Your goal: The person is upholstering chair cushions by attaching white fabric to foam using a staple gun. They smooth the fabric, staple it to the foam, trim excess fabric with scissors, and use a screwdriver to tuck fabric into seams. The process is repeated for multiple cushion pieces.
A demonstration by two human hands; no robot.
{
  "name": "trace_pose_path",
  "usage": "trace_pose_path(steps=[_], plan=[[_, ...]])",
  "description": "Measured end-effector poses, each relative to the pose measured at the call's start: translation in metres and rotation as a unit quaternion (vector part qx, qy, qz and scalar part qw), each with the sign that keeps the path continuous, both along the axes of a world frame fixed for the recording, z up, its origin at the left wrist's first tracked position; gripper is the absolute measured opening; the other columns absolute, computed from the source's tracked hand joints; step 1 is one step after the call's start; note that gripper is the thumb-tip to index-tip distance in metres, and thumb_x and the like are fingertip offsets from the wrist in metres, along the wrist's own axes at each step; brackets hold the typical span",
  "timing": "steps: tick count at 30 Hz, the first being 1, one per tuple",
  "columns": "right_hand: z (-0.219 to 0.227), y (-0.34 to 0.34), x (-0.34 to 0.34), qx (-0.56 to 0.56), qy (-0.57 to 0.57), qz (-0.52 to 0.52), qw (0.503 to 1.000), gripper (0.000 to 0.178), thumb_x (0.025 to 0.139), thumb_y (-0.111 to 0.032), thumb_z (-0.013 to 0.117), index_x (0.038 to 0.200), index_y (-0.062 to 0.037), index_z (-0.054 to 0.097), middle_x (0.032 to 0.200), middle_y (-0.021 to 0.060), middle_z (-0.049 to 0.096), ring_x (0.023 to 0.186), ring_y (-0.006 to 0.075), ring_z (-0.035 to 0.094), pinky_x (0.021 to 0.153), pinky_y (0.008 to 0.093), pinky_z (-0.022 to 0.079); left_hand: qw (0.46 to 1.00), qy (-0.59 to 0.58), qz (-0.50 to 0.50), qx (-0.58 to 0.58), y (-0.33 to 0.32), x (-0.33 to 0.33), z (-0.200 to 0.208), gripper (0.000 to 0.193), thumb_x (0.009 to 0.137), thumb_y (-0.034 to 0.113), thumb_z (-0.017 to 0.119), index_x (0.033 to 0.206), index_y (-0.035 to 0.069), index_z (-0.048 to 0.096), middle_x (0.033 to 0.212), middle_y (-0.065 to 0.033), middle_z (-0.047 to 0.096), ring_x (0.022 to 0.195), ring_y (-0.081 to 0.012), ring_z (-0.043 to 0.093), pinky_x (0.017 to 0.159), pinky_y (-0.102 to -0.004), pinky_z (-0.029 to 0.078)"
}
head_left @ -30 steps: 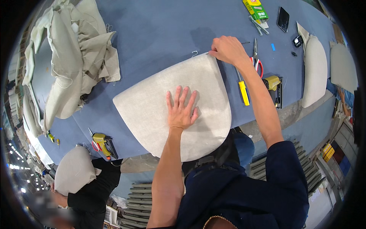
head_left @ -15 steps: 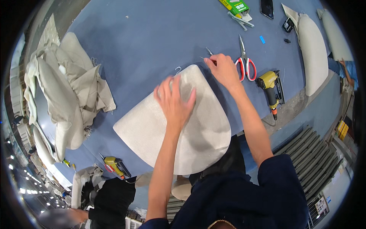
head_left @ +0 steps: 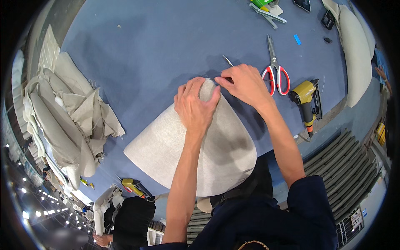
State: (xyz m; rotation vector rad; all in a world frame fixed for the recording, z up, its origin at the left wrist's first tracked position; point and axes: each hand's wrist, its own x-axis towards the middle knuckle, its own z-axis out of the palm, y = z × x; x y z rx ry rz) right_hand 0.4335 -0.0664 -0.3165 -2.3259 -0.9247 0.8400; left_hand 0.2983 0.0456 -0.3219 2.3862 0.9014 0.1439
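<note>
A beige fabric-covered panel (head_left: 166,150), rounded along its near side and narrowing to a tip at the far side, lies at the table's near edge. My left hand (head_left: 196,100) wraps round that tip, fingers on its left and thumb on its right. Just to the right, my right hand (head_left: 243,83) pinches a slim metal tool (head_left: 228,61) whose shaft sticks out beyond the fingers. A thin point between the two hands reaches the panel's tip; its exact contact is hidden by my fingers.
Red-and-white-handled scissors (head_left: 274,68) and a yellow-black staple gun (head_left: 306,98) lie to the right. Staple strips (head_left: 268,16) are at the far side. Crumpled beige fabric (head_left: 71,112) is piled left. Another staple gun (head_left: 135,187) lies near a person in black (head_left: 133,216).
My left hand has slid from the panel's upper face to its tip and closed round it. My right hand has come down and left, bringing the tool to the tip.
</note>
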Motion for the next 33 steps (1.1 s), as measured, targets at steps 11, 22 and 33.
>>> trace_pose_path(steps=[11,22,33], plan=[[-0.004,-0.001,-0.002,0.062,-0.098,0.040,0.992,0.029,0.087,-0.026,0.072,0.069,-0.0042,0.069,0.059,0.0147,0.061,0.061,0.0367,0.062,0.055,0.0450,0.046,1.000,-0.025,0.003,0.015,0.000,0.001,0.000,0.034,0.074,0.027,0.084,0.101,0.008,0.074,0.105,-0.0029,0.075,0.095,-0.0261,0.066,0.086,-0.0392,0.051],[-0.012,0.004,-0.026,0.033,-0.136,-0.017,0.990,0.030,0.094,-0.031,0.067,0.076,-0.0071,0.071,0.071,0.0130,0.066,0.068,0.0373,0.066,0.060,0.0469,0.050,1.000,-0.026,0.002,0.011,0.001,0.002,-0.003,0.034,0.075,0.031,0.082,0.098,0.008,0.072,0.099,-0.0018,0.071,0.096,-0.0264,0.064,0.082,-0.0407,0.048],[0.038,-0.051,-0.021,0.077,-0.378,-0.052,0.921,0.031,0.095,-0.020,0.066,0.120,-0.0016,0.068,0.115,0.0247,0.068,0.107,0.0428,0.065,0.091,0.0493,0.051,0.986,0.068,0.069,0.134,-0.012,-0.175,0.026,0.101,0.086,0.058,0.072,0.159,0.006,0.025,0.158,-0.0258,0.026,0.152,-0.0412,0.015,0.117,-0.0702,0.003]])
